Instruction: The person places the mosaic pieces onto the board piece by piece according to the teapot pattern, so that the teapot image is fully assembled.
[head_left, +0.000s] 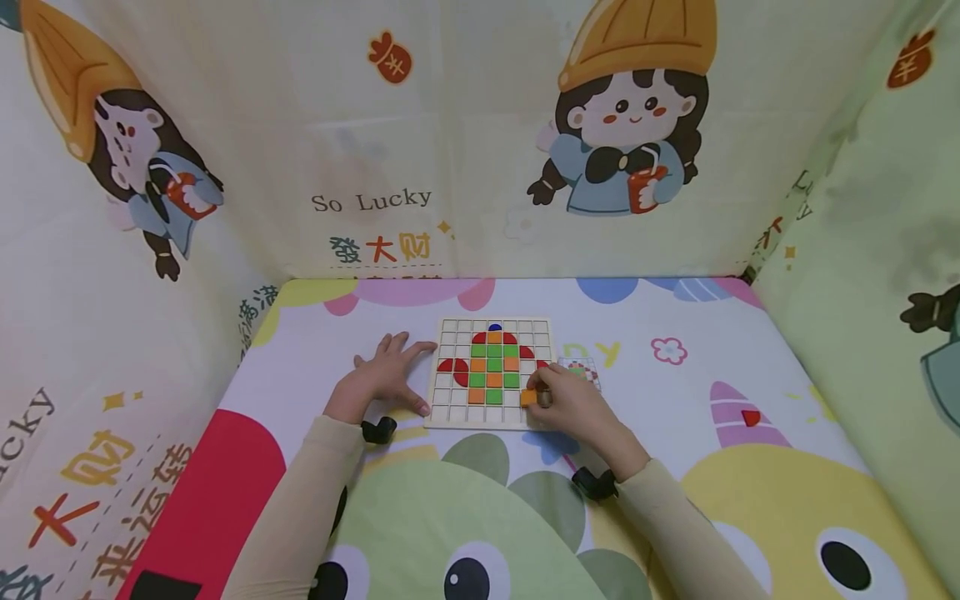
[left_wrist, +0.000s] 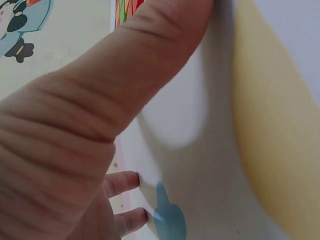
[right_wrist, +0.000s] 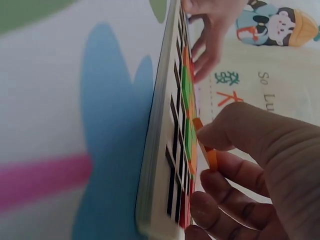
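Note:
A pale wooden grid board (head_left: pixel 452 411) lies on the patterned cloth, with green, orange, red and blue tiles set in its squares. Thumb and fingers of my right hand (head_left: pixel 573 404) pinch an orange square tile (head_left: pixel 528 397) over the board's lower right part. In the right wrist view that orange tile (right_wrist: pixel 210 157) stands tilted between thumb and fingers, close over the grid. My left hand (head_left: pixel 382 375) is spread beside the board's left edge, thumb tip at the lower left side and a fingertip near the upper left. The right hand hides some right-hand squares.
A small picture card (head_left: pixel 587 372) lies just right of the board, partly behind the right hand. A little red piece (head_left: pixel 752 418) sits farther right on the cloth. Printed cloth walls (head_left: pixel 480 167) rise at the back and both sides.

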